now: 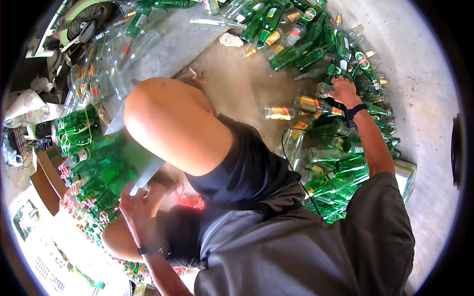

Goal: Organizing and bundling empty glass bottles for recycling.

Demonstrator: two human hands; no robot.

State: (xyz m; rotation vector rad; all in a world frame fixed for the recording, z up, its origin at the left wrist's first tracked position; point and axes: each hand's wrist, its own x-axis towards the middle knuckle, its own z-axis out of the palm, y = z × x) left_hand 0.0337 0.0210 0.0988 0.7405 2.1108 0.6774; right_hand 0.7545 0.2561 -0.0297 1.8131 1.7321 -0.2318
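Observation:
My right hand [344,92] reaches over the bottle heap at the right, its fingers apart and touching the bottles. Under its thumb side lies a clear glass bottle [324,90], base toward me; green bottle necks lie just beyond the fingertips. A clear bottle with an orange label [310,103] lies close by. At the lower left, my left hand [134,203] has its fingers curled at the end of a pale, narrow, see-through thing [147,176], too blurred to name. Beside that hand stand many green bottles [106,175], partly blurred.
Clear bottles [96,74] lie on a grey slab at the far left, near a wheel [91,22]. More green bottles [291,56] heap up at the back. A carton [406,176] stands by the right wall, an open cardboard box [48,180] at the left. My bent knee [163,118] rises between the piles.

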